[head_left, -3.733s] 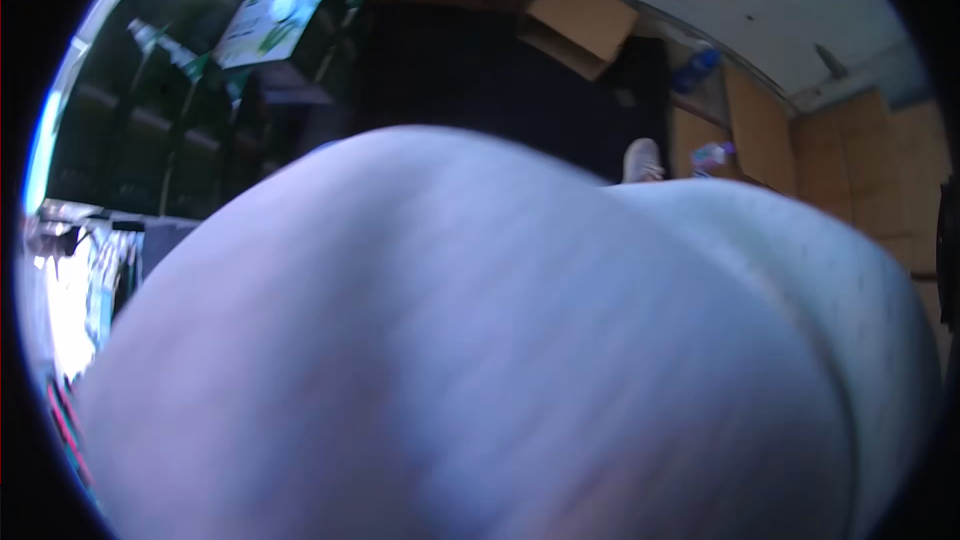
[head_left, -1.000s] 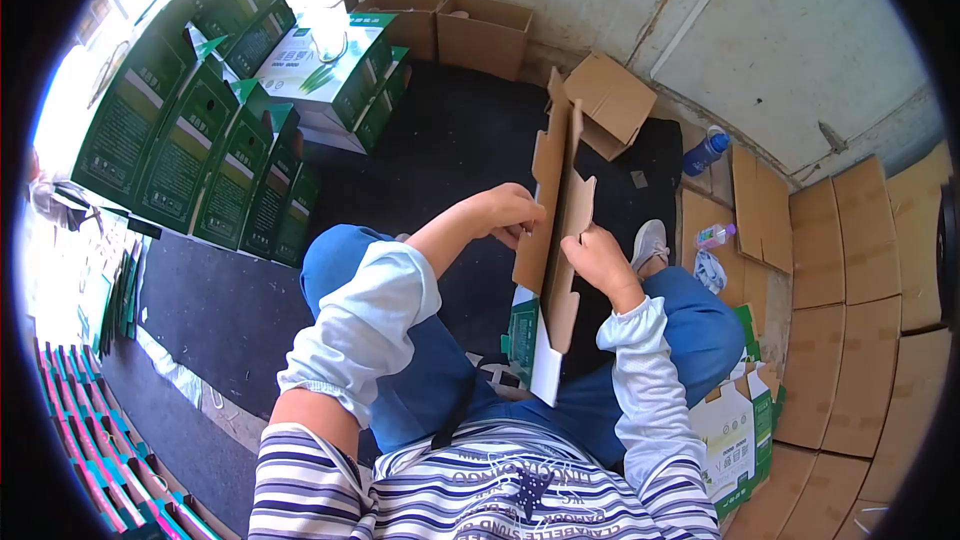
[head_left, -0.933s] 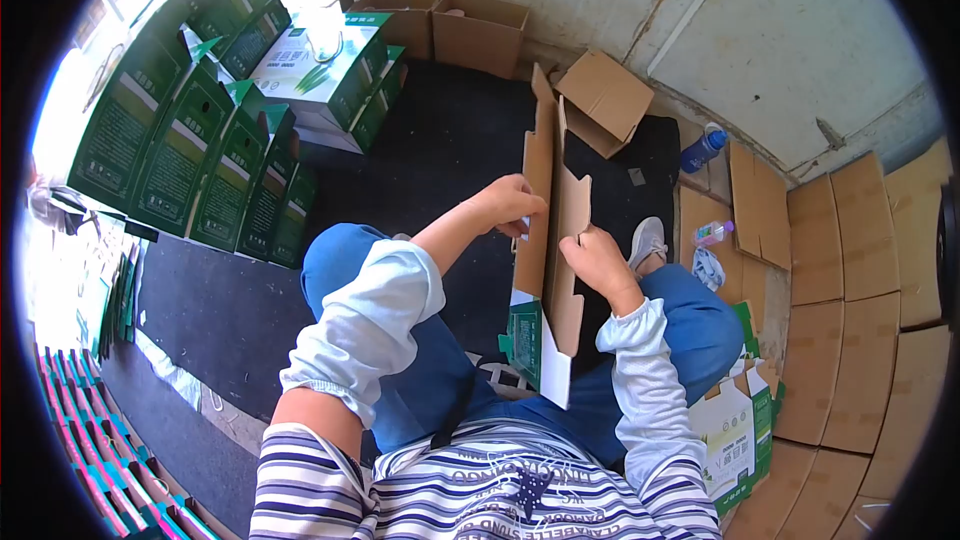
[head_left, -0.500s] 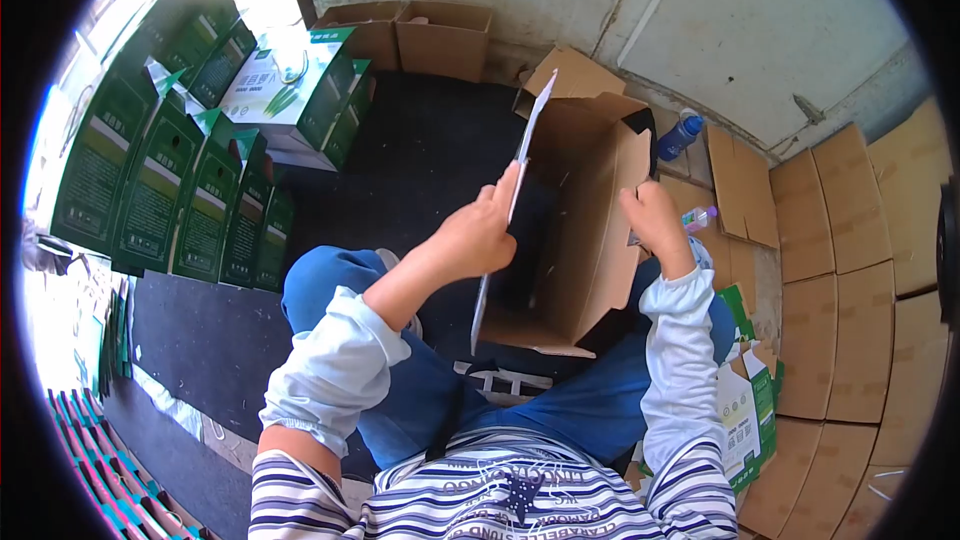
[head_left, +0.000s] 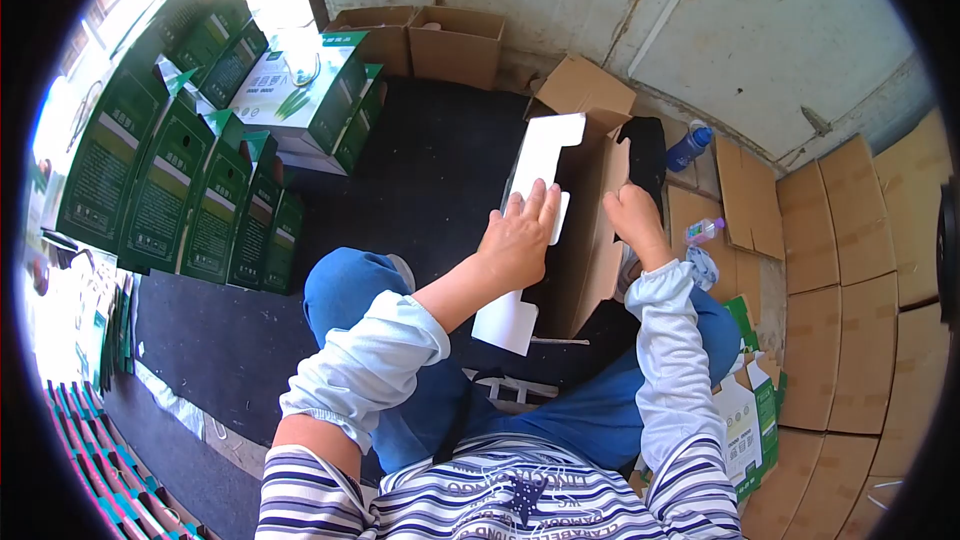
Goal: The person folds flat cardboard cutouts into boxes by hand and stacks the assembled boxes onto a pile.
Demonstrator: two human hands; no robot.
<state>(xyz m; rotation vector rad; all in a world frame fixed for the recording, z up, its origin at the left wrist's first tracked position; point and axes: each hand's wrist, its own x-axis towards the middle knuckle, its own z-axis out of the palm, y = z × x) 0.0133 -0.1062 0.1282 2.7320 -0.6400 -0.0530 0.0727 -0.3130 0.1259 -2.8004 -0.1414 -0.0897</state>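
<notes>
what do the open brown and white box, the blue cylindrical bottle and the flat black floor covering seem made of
Open brown and white box: likely cardboard, matt brown inside, with a smoother white flap and cut-out edges.
Blue cylindrical bottle: probably plastic, smooth-looking, though painted metal is possible.
Flat black floor covering: dull, perhaps fabric or rubber; no weave shows.

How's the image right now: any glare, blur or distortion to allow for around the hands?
Head view: glare washes out the left edge beyond the green boxes; fisheye distortion bends the stacked brown cartons at right. Same view, centre: the open box is shadowed inside, its white flap bright; left hand and right hand look fairly sharp.
</notes>
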